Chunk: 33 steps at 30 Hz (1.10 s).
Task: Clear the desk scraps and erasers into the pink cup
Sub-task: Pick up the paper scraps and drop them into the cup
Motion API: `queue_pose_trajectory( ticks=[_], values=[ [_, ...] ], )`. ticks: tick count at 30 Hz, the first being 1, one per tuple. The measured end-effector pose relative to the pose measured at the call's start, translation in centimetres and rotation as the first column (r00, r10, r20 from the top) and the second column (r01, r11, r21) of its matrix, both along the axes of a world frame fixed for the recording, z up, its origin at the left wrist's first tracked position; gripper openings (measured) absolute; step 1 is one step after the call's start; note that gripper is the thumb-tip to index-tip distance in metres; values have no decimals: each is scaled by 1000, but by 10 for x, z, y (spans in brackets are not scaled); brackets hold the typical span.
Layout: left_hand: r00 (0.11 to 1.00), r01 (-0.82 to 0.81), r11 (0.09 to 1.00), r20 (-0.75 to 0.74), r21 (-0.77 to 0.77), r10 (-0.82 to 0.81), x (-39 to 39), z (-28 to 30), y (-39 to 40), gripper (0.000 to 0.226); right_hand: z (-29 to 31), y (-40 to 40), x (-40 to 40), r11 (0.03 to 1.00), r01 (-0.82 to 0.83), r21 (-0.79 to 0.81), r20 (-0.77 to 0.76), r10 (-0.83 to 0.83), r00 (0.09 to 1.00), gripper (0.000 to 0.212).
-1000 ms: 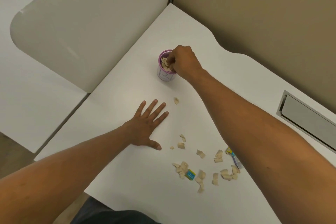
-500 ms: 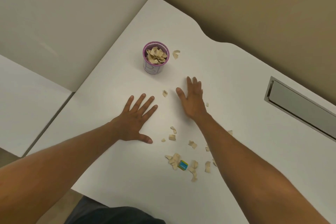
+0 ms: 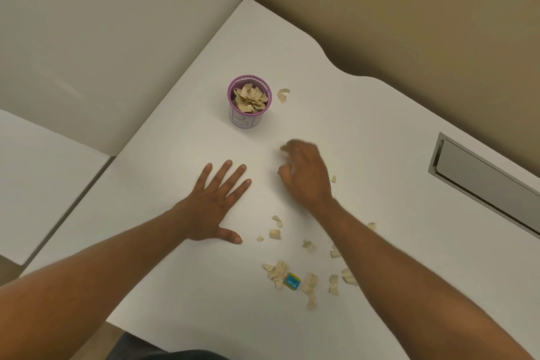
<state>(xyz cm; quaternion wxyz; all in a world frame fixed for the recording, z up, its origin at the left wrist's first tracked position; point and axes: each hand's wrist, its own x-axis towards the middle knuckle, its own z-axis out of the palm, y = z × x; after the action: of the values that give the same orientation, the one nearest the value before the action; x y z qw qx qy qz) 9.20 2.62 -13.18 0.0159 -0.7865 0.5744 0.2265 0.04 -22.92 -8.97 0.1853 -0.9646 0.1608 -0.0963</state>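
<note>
The pink cup [image 3: 248, 121] stands upright at the back of the white desk [image 3: 181, 286], filled to the rim with tan paper scraps [image 3: 251, 99]. One scrap [image 3: 283, 95] lies just right of it. My right hand [image 3: 306, 178] is in front of the cup, blurred, its fingers curled down onto the desk over a scrap that is hidden under them. My left hand [image 3: 216, 207] rests flat on the desk with fingers spread and holds nothing. Several loose scraps [image 3: 277, 270] and a blue-and-yellow eraser [image 3: 292, 281] lie near the front edge, partly under my right forearm.
A white partition [image 3: 87, 38] borders the desk on the left and a tan wall [image 3: 409, 23] rises behind it. A metal cable hatch [image 3: 479, 181] is set into the desk at the right. A small scrap [image 3: 333, 179] lies right of my right hand.
My right hand left the cup, came back toward me, went flat on the desk and has now curled its fingers. The scrap that lay beside it is out of sight. My left hand stayed put.
</note>
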Motion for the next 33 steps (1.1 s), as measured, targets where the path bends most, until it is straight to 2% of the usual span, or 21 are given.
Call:
queue_pose_trajectory(
  ticks=[2, 4, 6, 10, 14, 18, 22, 24, 25, 26, 28, 30, 33],
  values=[
    [1000, 2, 1000, -6, 2, -2, 0, 0, 0, 129, 9, -25, 33, 999, 45, 24, -48, -44, 998, 48],
    [1000, 3, 1000, -11, 7, -3, 1, 0, 0, 129, 16, -50, 72, 997, 60, 46, -197, -50, 979, 59],
    [1000, -2, 1000, -9, 3, 2, 2, 0, -1, 129, 15, -68, 106, 998, -33, 58, -300, 49, 953, 64],
    [1000, 0, 1000, -17, 5, 0, 1, 1, 0, 129, 5, -80, 127, 976, -209, 68, -428, 217, 877, 60],
    [1000, 4, 1000, -2, 5, -4, 1, 2, -2, 129, 4, -66, 94, 977, -203, 66, -379, 213, 901, 54],
    [1000, 9, 1000, 11, -16, -9, 1, 0, 0, 129, 2, -18, 10, 987, -99, 129, -310, 135, 941, 52],
    [999, 21, 1000, 24, -13, -21, -1, 0, 0, 130, -2, 16, -50, 985, -98, 140, -309, 138, 941, 49],
    [999, 20, 1000, 35, -12, -20, -1, 0, 0, 130, 2, 18, -62, 985, 10, 171, -246, 33, 969, 48],
    [999, 20, 1000, 37, -13, -20, -1, 0, 0, 130, 4, 15, -67, 973, 121, 194, -200, -81, 977, 48],
    [999, 22, 1000, 37, -12, -21, 0, 0, 0, 130, 5, 11, -74, 945, 252, 207, -168, -220, 961, 48],
    [999, 25, 1000, 40, -18, -25, 0, -1, 1, 130, 0, 2, -86, 857, 477, 196, -197, -442, 875, 54],
    [999, 29, 1000, 43, -10, -29, 0, -1, 2, 129, -8, -3, -90, 809, 559, 181, -274, -504, 819, 63],
    [999, 26, 1000, 33, -8, -25, 2, -3, 3, 130, -17, 0, -78, 840, 509, 185, -259, -458, 850, 71]
  ],
)
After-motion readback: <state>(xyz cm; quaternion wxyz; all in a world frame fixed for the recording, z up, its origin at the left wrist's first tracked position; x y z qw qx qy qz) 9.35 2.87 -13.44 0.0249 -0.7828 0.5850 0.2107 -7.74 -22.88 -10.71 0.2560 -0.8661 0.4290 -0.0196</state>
